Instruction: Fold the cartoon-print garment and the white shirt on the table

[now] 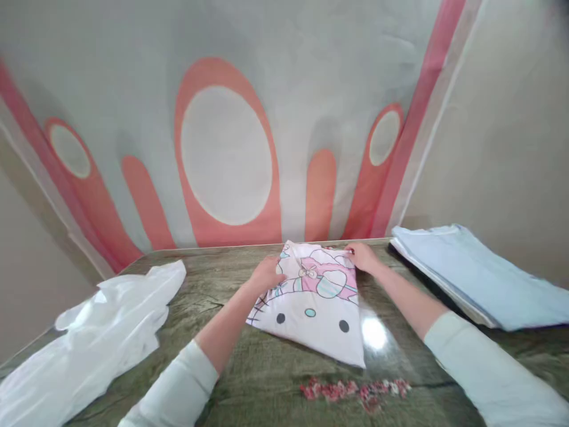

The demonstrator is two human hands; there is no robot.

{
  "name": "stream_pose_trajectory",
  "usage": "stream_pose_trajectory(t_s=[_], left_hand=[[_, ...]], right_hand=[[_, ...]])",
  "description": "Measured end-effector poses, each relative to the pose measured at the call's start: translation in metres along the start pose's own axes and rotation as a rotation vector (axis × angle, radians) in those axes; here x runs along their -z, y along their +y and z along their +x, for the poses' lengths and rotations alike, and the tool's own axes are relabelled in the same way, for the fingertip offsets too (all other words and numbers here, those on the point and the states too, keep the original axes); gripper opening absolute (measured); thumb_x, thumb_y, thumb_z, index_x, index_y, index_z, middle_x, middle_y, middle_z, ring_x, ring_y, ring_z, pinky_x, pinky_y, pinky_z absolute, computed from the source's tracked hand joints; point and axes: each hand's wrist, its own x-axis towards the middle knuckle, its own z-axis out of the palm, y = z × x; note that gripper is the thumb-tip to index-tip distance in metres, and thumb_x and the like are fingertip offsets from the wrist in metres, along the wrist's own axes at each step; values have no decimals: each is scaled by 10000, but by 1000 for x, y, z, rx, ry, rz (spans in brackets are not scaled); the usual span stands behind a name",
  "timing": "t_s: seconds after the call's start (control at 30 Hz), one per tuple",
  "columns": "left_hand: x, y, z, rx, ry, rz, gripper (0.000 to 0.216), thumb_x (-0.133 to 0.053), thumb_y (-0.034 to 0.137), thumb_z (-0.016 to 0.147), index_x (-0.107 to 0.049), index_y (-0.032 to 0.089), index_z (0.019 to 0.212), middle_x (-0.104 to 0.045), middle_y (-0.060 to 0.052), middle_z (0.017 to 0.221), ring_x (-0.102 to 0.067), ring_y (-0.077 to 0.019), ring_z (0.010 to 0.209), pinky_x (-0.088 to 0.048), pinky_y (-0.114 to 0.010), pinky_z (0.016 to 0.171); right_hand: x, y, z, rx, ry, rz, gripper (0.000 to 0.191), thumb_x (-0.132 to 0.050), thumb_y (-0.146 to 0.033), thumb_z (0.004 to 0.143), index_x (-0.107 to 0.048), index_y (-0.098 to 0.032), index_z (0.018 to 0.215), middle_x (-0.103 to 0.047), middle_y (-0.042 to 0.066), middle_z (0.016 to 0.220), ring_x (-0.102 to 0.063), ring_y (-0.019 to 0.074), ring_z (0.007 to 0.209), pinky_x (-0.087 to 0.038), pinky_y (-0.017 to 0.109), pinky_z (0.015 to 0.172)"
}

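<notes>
A folded white and pink cloth point(311, 332) lies on the table in front of me, printed with a cartoon face, a bow and pastel figures. What kind of cloth it is I cannot tell. At its upper left edge my left hand point(267, 275) rests on the fabric, thumb apart from the fingers. My right hand point(362, 257) has its fingers closed on the far right corner, pinching the fabric there. The near edge of the cloth slants down to the right.
A crumpled white plastic bag point(102, 332) lies on the left of the wood-patterned table point(249, 379). To the right is a stack of pale blue and white folded cloths point(475, 273). Pink flowers point(355, 391) show near the front. A wall with red shapes point(222, 154) stands behind.
</notes>
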Motion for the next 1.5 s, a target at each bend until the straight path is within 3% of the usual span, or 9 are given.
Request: stream_pose_trajectory(t_s=[0.1, 0.2, 0.37, 0.47, 0.6, 0.77, 1.07, 1.3, 1.5], left_hand=[[-1, 17, 11, 33, 53, 20, 346, -540, 223, 791, -539, 112, 1119, -572, -140, 1126, -522, -270, 1064, -406, -340, 865], [-11, 42, 0, -13, 55, 28, 330, -427, 206, 864, -512, 120, 1171, -532, -152, 1202, -492, -267, 1116, -368, -384, 920], [-33, 78, -49, -158, 9, 17, 556, -277, 465, 930, -353, 111, 1352, -314, -135, 1429, -270, -274, 1310, -203, -433, 1059], [-34, 67, -61, -266, -22, 15, 640, -188, 543, 928, -219, 135, 1421, -197, -103, 1483, -161, -252, 1355, -123, -445, 1083], [-23, 20, -49, -418, -111, 43, 588, -157, 555, 932, -156, 255, 1438, -154, -32, 1499, -126, -223, 1366, -71, -447, 1089], [-16, -9, -44, -290, -38, 134, 620, -208, 566, 924, -235, 197, 1422, -162, -76, 1494, -88, -249, 1371, -42, -464, 1087], [-17, 52, -110, -314, -90, 47, 655, -169, 563, 928, -218, 138, 1424, -138, -110, 1493, -96, -242, 1371, -125, -458, 1090], [-17, 55, -117, -343, -86, 79, 657, -173, 572, 923, -249, 146, 1418, -123, -93, 1497, -86, -238, 1373, -113, -451, 1099], [-17, 55, -119, -343, -81, 85, 647, -168, 569, 924, -243, 163, 1421, -146, -88, 1494, -95, -244, 1371, -112, -449, 1097]], right_hand=[[0, 4, 7, -9, 22, -8, 176, -533, -180, 795, -691, -164, 873, -690, 68, 895, -601, 187, 847, -396, 258, 751], [-1, 10, 10, -23, 42, -9, 210, -504, -179, 806, -678, -154, 920, -680, 82, 938, -597, 191, 877, -397, 263, 774], [3, 18, 10, -29, 1, 9, 244, -494, -272, 823, -651, -144, 959, -673, 81, 926, -594, 182, 821, -402, 251, 720], [13, 20, 7, -42, -97, 21, 210, -561, -296, 772, -661, -137, 865, -675, 63, 805, -584, 168, 712, -389, 237, 625], [35, 27, -12, -64, -280, 50, 153, -630, -290, 693, -652, -139, 678, -639, 27, 614, -553, 141, 558, -359, 223, 513], [60, 40, -52, -99, -471, 138, 206, -656, -331, 658, -620, -143, 583, -610, 23, 525, -518, 122, 437, -345, 220, 431], [59, 40, -73, -115, -276, 200, 185, -588, -316, 733, -637, -138, 742, -672, 44, 674, -577, 129, 557, -417, 210, 510], [61, 37, -77, -76, -193, 194, 159, -561, -271, 762, -641, -143, 812, -688, 45, 749, -599, 133, 656, -434, 198, 568], [61, 47, -78, -88, -151, 106, 97, -595, -231, 699, -643, -147, 688, -671, 43, 689, -576, 146, 628, -402, 218, 578]])
